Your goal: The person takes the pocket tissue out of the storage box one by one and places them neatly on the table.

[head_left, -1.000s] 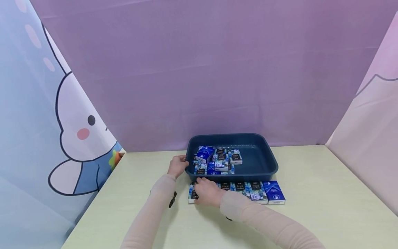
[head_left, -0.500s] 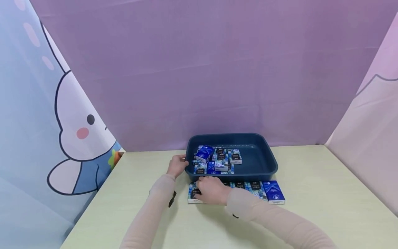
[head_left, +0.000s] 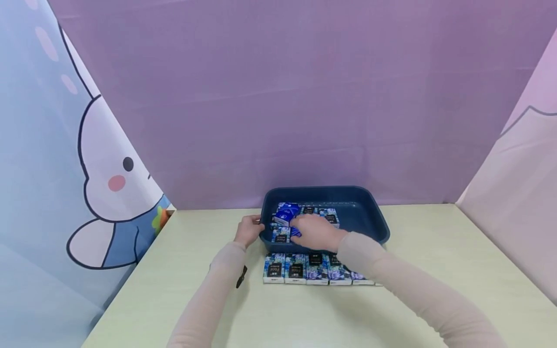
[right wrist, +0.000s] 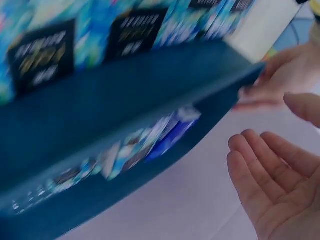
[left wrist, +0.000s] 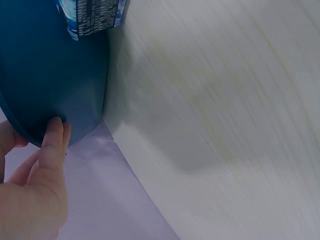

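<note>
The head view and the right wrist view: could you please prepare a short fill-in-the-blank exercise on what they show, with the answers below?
1. The left hand grips the dark blue rectangular tray at its ____ side.
2. The row of small flowered cardboard boxes lies on the pale table in ____ of the tray.
3. The smooth cloth behind the tray is ____ in colour.
4. In the right wrist view, the right hand holds ____.

Missing words: left; front; purple; nothing.
</note>
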The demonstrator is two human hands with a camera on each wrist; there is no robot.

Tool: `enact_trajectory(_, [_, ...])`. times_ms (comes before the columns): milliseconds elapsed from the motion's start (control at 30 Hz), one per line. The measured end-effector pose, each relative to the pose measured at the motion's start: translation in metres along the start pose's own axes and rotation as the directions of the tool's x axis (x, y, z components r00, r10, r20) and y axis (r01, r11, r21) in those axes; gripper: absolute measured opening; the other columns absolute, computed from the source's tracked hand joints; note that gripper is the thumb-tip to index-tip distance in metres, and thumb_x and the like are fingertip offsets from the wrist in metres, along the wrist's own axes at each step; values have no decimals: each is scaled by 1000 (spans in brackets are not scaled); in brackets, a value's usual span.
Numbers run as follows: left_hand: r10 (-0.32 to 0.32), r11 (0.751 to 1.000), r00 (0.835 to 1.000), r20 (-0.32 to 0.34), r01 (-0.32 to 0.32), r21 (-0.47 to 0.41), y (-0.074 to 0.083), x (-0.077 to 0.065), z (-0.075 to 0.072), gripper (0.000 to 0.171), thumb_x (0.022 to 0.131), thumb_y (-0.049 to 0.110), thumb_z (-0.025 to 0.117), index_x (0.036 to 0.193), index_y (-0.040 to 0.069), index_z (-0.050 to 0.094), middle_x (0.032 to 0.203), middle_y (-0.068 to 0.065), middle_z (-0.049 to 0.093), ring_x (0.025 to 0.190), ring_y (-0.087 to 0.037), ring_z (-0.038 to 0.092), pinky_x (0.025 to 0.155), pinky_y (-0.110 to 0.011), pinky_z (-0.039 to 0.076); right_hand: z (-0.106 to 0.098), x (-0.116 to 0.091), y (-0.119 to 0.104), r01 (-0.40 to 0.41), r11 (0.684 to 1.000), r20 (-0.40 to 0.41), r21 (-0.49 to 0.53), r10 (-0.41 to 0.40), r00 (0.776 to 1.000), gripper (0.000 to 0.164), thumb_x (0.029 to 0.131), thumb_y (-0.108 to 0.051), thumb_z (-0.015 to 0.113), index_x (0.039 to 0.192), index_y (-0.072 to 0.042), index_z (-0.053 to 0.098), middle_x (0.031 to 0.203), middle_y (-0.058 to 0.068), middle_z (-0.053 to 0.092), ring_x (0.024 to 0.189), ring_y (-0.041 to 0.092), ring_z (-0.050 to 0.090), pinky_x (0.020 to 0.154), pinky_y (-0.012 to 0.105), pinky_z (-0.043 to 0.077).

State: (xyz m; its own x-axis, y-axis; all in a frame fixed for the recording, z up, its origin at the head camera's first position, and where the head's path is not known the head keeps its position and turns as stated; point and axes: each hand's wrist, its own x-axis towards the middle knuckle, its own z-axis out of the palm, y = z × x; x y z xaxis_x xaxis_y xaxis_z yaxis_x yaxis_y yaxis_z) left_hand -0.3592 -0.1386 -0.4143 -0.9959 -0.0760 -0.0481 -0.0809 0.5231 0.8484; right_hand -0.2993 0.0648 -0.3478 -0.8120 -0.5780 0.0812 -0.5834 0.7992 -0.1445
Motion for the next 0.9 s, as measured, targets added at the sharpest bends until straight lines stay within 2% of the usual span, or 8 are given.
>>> enact_trajectory(200, [-3,1000,1000,-6,3,2,1,0,0,42,87,5,52,129,0,51,118,-20,61,105,-31,61,90,-42,50,-6,7,32,-51,996,62,71,46,997,41,87,-28,61,122,-8,58,125,10,58,114,26,55,97,43,44])
enact_trajectory(400, [2,1000,1000,1,-2,5,0,-1,1,41,88,6,51,128,-1,51,118,-21,60,106,-31,60,91,-42,49,-4,13,60,-111,983,102,149,96,990,49,87,-24,61,129,-2,51,132,16,51,122,32,47,100,50,39])
enact_trajectory(567, [1,1000,1000,0,-1,15,-2,0,1,42,87,6,52,128,-1,51,119,-21,60,106,-31,60,90,-42,49,2,19,72,-138,982,155,129,117,981,53,85,-23,64,130,0,48,133,18,49,122,35,46,98,50,41])
enact_trajectory(700, [4,1000,1000,-2,-4,18,-4,1,2,42,87,7,51,128,-1,51,119,-21,60,106,-31,60,90,-42,50,7,26,76,-155,982,191,105,133,973,57,84,-26,66,131,-1,48,135,17,47,125,34,43,102,50,37])
enact_trajectory(900, [10,1000,1000,-9,-10,8,-3,3,3,41,87,6,52,128,0,52,118,-20,60,105,-31,61,90,-42,50,12,34,79,-181,981,213,67,163,963,60,82,-28,68,132,-3,47,136,16,47,125,34,42,100,49,40])
